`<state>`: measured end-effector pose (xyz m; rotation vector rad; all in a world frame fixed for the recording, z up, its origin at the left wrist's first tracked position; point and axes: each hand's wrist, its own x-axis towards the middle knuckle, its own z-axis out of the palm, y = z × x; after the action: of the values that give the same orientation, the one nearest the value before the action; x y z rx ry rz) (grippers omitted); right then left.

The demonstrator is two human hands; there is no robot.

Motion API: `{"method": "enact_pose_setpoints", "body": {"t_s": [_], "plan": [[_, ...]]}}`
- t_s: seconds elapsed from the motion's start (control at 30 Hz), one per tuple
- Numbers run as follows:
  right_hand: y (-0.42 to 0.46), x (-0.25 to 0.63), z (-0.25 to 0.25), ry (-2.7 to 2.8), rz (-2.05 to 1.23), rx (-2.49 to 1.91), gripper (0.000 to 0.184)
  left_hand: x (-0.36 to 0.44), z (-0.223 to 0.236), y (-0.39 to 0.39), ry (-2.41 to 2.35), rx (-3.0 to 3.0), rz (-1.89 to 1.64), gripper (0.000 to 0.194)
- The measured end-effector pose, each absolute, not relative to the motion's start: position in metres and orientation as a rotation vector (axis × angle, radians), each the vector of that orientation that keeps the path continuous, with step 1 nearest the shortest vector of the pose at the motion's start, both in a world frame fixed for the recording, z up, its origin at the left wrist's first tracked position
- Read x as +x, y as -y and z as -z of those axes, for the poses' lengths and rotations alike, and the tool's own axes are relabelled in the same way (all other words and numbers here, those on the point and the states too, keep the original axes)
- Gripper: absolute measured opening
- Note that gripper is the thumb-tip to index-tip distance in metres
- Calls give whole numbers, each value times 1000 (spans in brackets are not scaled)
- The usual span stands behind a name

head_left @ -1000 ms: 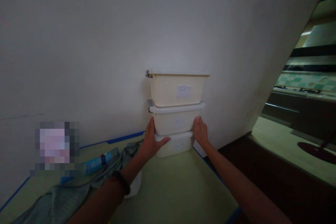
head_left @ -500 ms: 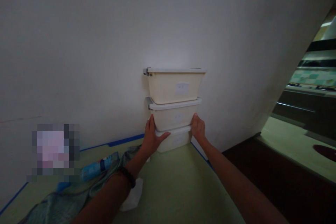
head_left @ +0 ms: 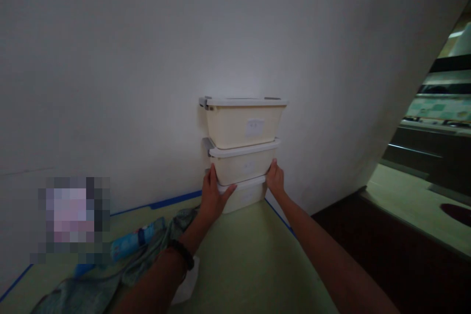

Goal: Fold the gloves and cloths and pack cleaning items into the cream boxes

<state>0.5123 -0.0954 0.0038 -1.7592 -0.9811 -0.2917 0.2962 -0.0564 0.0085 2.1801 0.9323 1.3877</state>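
Three cream storage boxes with pale lids stand stacked against the wall: a top box (head_left: 235, 125), a middle box (head_left: 239, 169) and a bottom box (head_left: 245, 197). Grey latches show at the lids' left ends, and small white labels are on the fronts. My left hand (head_left: 214, 196) presses the left side where the middle and bottom boxes meet, its thumb along the bottom box's lid. On the opposite side, my right hand (head_left: 275, 178) grips the same level with curled fingers, the thumb against the middle box. Its fingertips are partly hidden.
Blue tape (head_left: 174, 199) edges the greenish surface (head_left: 253, 260) along the wall. To the left lie a blue bottle (head_left: 132, 242), a grey-green cloth (head_left: 84, 289) and a white piece (head_left: 187, 279) partly behind my left arm. Dark flooring (head_left: 360, 235) is at the right.
The view has tilted slightly, showing more of the top lid. Both hands keep their places on the stack, which sits a little further left in the picture.
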Motion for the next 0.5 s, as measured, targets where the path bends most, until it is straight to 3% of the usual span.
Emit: {"method": "enact_pose_setpoints", "body": {"t_s": [0.5], "plan": [[134, 493, -15, 961, 81, -1748, 31, 276, -15, 59, -804, 2174, -1259, 76]]}}
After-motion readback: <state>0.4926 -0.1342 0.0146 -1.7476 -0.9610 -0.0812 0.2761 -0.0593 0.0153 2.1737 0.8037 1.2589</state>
